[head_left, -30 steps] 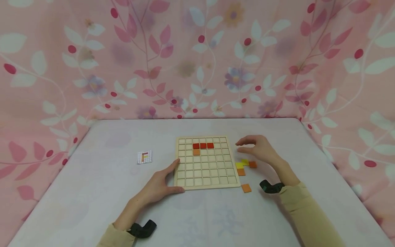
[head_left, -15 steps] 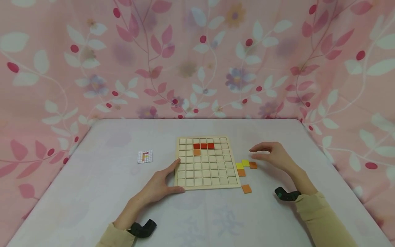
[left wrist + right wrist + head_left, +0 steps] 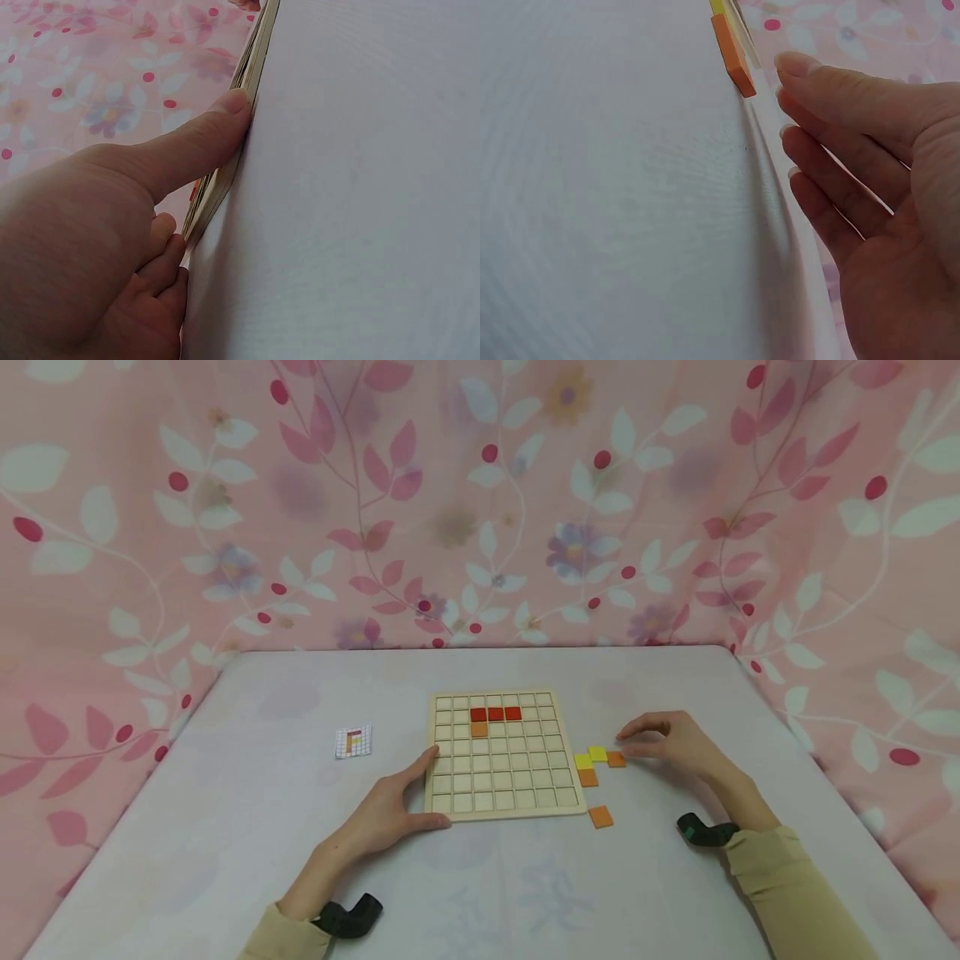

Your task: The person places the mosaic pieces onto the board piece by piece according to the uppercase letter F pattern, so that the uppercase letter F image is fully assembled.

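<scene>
A pale wooden grid board (image 3: pixel 502 774) lies on the table, with three red tiles (image 3: pixel 496 714) in a row and an orange tile (image 3: pixel 479 729) below the leftmost one. My left hand (image 3: pixel 378 817) rests at the board's near left corner, thumb against the front edge (image 3: pixel 232 105) and forefinger at the left side. Right of the board lie two yellow tiles (image 3: pixel 597 754) and three orange tiles (image 3: pixel 617 759). My right hand (image 3: pixel 671 745) hovers just right of the farthest-right orange tile (image 3: pixel 733 56), thumb and fingers apart and holding nothing.
A small card (image 3: pixel 353 742) with a coloured grid pattern lies left of the board. A white cloth (image 3: pixel 517 893) covers the table. Behind and at the sides hangs a pink floral curtain (image 3: pixel 450 527).
My right hand has moved away from the board's right side, rightward and nearer, then lowered beside the orange tile. The left hand and board stay in place.
</scene>
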`<state>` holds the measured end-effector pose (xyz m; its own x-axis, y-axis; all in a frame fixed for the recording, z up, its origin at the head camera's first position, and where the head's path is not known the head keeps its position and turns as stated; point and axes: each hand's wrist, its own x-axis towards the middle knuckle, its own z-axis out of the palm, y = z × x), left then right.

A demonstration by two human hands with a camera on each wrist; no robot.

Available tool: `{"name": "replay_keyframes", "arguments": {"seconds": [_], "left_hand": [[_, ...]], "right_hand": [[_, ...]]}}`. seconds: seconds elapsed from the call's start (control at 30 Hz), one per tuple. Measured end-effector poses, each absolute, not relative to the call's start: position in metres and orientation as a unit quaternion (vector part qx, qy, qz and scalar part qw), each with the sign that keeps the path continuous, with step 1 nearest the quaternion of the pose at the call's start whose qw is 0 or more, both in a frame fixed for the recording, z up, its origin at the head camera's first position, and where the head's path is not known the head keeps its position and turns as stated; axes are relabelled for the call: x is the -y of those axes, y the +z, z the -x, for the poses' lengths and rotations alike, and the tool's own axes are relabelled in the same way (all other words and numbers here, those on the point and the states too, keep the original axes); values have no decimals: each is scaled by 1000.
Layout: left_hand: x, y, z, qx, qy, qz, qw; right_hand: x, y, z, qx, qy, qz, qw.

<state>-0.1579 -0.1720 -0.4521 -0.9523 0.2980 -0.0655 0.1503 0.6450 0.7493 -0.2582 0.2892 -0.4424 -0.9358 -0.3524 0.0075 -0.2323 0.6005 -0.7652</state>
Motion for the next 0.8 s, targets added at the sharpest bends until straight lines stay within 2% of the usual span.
{"name": "replay_keyframes", "arguments": {"seconds": [0.47,0.8], "left_hand": [[172,-453,159,-904,398,-122,94],[173,-453,158,-903,401,-125,90]], "right_hand": [[-296,-454,260,-878,-415,225,84],[-293,-453,260,-872,-419,235,92]]}}
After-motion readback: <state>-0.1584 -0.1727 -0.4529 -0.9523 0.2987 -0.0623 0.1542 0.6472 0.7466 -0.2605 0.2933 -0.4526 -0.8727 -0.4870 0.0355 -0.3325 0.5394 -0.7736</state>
